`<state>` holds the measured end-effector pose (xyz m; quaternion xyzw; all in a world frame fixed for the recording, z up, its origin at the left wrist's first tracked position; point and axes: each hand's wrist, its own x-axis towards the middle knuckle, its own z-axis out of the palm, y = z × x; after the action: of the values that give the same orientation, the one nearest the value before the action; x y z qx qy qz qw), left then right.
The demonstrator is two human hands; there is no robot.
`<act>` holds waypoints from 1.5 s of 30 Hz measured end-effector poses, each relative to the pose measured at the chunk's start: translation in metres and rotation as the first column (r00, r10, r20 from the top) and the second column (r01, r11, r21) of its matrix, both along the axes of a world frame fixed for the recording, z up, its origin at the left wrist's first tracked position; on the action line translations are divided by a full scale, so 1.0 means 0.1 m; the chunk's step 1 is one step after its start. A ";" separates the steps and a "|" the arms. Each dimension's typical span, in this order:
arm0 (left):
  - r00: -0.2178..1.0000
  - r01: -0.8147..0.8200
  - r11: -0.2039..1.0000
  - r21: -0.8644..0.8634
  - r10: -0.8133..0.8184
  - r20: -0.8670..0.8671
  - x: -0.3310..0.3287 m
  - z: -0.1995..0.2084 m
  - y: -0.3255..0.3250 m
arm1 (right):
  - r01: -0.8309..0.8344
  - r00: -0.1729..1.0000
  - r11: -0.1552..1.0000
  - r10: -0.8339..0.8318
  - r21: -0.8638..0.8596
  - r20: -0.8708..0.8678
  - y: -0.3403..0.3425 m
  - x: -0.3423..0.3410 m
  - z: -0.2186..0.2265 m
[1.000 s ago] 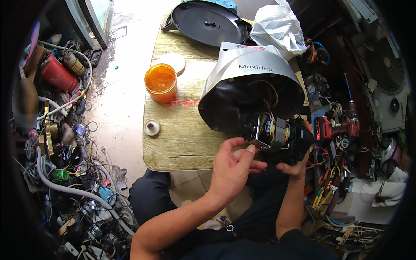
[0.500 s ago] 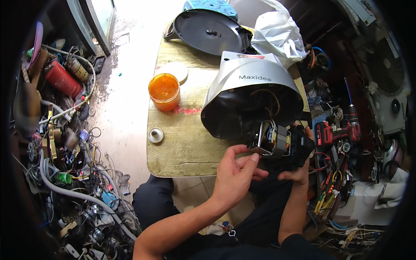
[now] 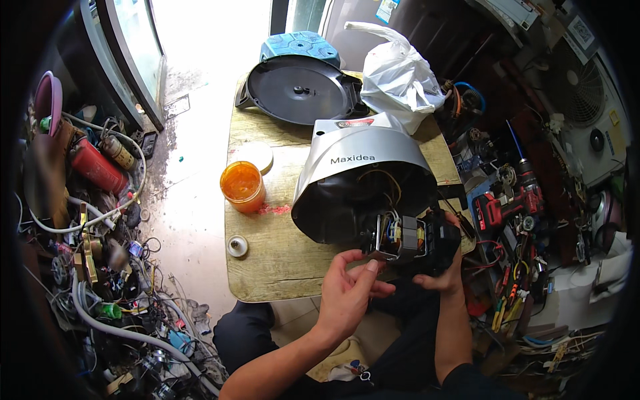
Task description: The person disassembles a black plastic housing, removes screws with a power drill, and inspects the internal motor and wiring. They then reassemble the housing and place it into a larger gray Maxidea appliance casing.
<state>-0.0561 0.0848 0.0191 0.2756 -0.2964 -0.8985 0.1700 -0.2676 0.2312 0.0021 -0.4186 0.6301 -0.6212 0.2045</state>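
Observation:
An electric motor [image 3: 407, 237] with a metal bracket, copper windings and a black housing sits at the near edge of the table, just outside a silver appliance casing [image 3: 387, 150]. The casing lies with its hollow black inside toward me, and thin wires run from it to the motor. My right hand [image 3: 445, 272] is wrapped round the motor's black end, its fingers partly hidden behind. From the left, my left hand [image 3: 348, 291] pinches the bracket end between thumb and fingers. What its fingertips touch exactly is partly hidden.
On the wooden table [image 3: 273, 273] stand a jar of orange grease [image 3: 243, 188], a white lid [image 3: 259, 159] and a small white gear [image 3: 237, 246]. Behind are a black round tray [image 3: 300, 93], a white plastic bag [image 3: 400, 77] and a blue stool [image 3: 300, 47]. A red drill [image 3: 510, 205] lies right; cables clutter the left.
The whole view has shifted, so the table and casing appear lower and further left. Both hands keep their places on the motor, which has barely moved relative to the casing.

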 end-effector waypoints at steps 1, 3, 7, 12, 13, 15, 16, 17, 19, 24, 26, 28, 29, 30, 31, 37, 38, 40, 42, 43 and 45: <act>1.000 -0.004 1.000 0.004 0.004 -0.008 0.01 0.00 0.01 | 0.007 1.000 1.000 -0.006 -0.013 0.026 0.00 0.02 0.00; 1.000 -0.012 1.000 -0.004 0.012 -0.010 0.02 0.00 0.01 | 0.013 1.000 1.000 -0.013 -0.017 0.001 0.00 0.04 -0.01; 1.000 0.013 0.998 -0.063 -0.013 0.001 0.04 0.01 0.01 | 0.016 1.000 0.999 -0.017 -0.044 -0.008 0.00 0.00 -0.08; 0.997 0.008 0.996 -0.089 -0.015 -0.081 0.06 0.10 0.08 | 0.021 0.998 0.998 -0.017 -0.057 0.068 0.00 0.01 -0.07; 0.994 -0.001 0.995 -0.096 -0.009 -0.104 0.07 0.12 0.09 | 0.018 0.997 0.998 -0.013 -0.059 0.076 -0.01 0.00 -0.07; 0.991 0.016 0.990 -0.141 -0.035 -0.131 0.08 0.15 0.11 | 0.018 0.993 0.997 -0.010 -0.070 0.120 0.00 0.00 -0.09; 0.989 0.023 0.987 -0.160 -0.046 -0.143 0.09 0.15 0.13 | 0.022 0.987 0.997 -0.010 -0.073 0.158 0.03 0.01 -0.11; 0.987 0.016 0.984 -0.177 -0.044 -0.156 0.09 0.15 0.15 | 0.026 0.981 0.997 -0.011 -0.076 0.195 0.05 0.02 -0.12; 0.983 0.002 0.979 -0.204 -0.040 -0.181 0.10 0.16 0.20 | 0.022 0.965 0.997 -0.003 -0.071 0.263 0.06 0.02 -0.15; 1.000 0.005 0.811 -0.585 -0.021 -0.021 0.13 0.08 0.16 | -0.019 0.868 0.989 0.088 -0.145 0.489 0.21 -0.02 -0.28; 0.998 0.030 0.707 -0.707 0.018 0.060 0.12 0.04 0.13 | -0.015 0.854 0.989 0.091 -0.149 0.513 0.15 0.05 -0.21; 0.994 -0.014 0.654 -0.757 0.088 0.058 0.07 -0.01 0.14 | 0.011 0.825 0.987 0.080 -0.158 0.559 0.13 0.07 -0.20; 0.993 0.026 0.626 -0.779 0.075 0.093 0.07 -0.04 0.11 | 0.058 0.810 0.985 0.048 -0.161 0.584 0.12 0.07 -0.22; 0.990 0.067 0.597 -0.799 0.062 0.129 0.07 -0.06 0.11 | 0.062 0.791 0.983 0.057 -0.173 0.610 0.17 0.05 -0.25; 0.988 0.069 0.562 -0.824 0.075 0.134 0.07 -0.07 0.12 | 0.066 0.773 0.979 0.071 -0.191 0.631 0.22 0.01 -0.26; 0.975 0.146 0.377 -0.915 0.102 0.198 0.05 -0.11 0.15 | 0.121 0.770 0.967 0.050 -0.223 0.636 0.32 -0.06 -0.35; 0.972 0.162 0.356 -0.920 0.102 0.211 0.05 -0.11 0.15 | 0.115 0.772 0.967 0.057 -0.228 0.633 0.31 -0.05 -0.35; 0.970 0.174 0.323 -0.930 0.104 0.218 0.05 -0.12 0.16 | 0.106 0.776 0.968 0.063 -0.228 0.628 0.30 -0.05 -0.36; 0.972 0.168 0.300 -0.939 0.108 0.208 0.05 -0.14 0.15 | 0.098 0.779 0.971 0.063 -0.219 0.624 0.31 -0.05 -0.36; 0.971 0.175 0.298 -0.938 0.105 0.215 0.04 -0.14 0.15 | 0.108 0.773 0.969 0.058 -0.222 0.631 0.30 -0.05 -0.37; 0.968 0.191 0.296 -0.936 0.100 0.229 0.03 -0.12 0.14 | 0.128 0.762 0.965 0.051 -0.228 0.645 0.27 -0.03 -0.36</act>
<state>-0.0534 0.0991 0.0068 0.2202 -0.7971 -0.5100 0.2368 -0.2701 0.2582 -0.0341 -0.1891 0.4432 -0.8078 0.3397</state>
